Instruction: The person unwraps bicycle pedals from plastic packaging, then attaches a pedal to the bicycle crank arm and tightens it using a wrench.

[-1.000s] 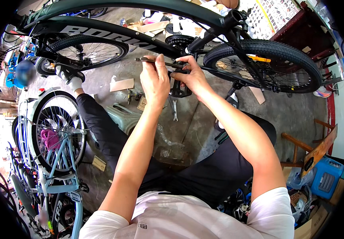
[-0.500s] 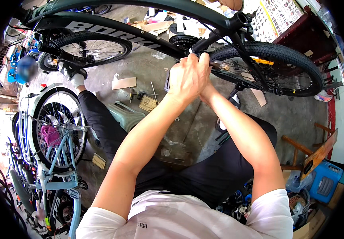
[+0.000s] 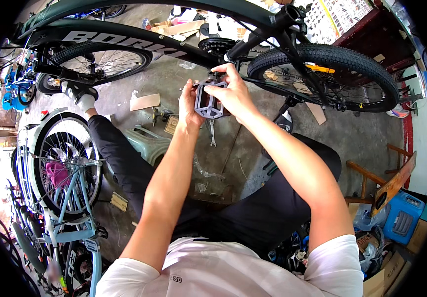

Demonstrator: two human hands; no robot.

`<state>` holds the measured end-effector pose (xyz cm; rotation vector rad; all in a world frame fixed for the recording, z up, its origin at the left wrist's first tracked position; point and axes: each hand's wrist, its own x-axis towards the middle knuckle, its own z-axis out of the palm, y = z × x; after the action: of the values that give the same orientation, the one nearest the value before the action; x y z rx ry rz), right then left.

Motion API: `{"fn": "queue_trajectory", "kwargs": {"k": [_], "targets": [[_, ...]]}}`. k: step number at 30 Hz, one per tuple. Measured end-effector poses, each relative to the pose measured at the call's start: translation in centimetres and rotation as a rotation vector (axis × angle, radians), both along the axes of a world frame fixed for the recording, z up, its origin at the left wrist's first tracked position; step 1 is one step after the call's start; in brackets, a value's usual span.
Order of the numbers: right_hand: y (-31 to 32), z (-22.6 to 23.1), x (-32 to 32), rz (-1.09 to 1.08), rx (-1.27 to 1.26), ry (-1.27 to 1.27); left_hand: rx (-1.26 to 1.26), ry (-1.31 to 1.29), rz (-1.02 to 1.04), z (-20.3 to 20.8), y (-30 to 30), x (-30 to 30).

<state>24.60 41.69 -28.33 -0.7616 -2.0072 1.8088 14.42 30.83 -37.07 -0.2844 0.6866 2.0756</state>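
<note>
A grey bicycle pedal (image 3: 206, 111) with an open cage sits just below the lower tube of a black bicycle frame (image 3: 188, 55). My left hand (image 3: 189, 105) grips its left side, fingers pointing up. From the right, my right hand (image 3: 235, 97) closes on the pedal, its thumb across the top and its index finger reaching toward the crank end. Where the pedal meets the crank is mostly hidden by my fingers. Behind it are the dark chainrings (image 3: 216, 44). A wrench (image 3: 213, 134) shows below the pedal, apparently on the floor.
The rear wheel (image 3: 322, 74) is to the right, the front wheel (image 3: 99, 64) to the left. A light blue bicycle (image 3: 75, 198) stands at my left. Cardboard (image 3: 145, 102) and a greenish stool (image 3: 149, 141) lie between my legs. A blue case (image 3: 402, 220) sits at lower right.
My hands were clasped together near the crank, covering the pedal; they have come apart and lowered slightly, and now hold the pedal's two sides. The view has shifted a little.
</note>
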Motion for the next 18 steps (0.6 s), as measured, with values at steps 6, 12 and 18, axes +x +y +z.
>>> {"fn": "queue_trajectory", "kwargs": {"k": [6,12,18], "targets": [[0.3,-0.2,0.4,0.034,-0.061,0.008,0.072,-0.159,-0.084,0.6,0.1,1.1],[0.1,0.0,0.2,0.05,-0.025,0.013,-0.252,-0.051,0.197,0.6,-2.7,-2.3],[0.5,-0.2,0.2,0.023,-0.056,0.018,-0.546,0.598,0.278,9.8,-1.7,-0.5]]}}
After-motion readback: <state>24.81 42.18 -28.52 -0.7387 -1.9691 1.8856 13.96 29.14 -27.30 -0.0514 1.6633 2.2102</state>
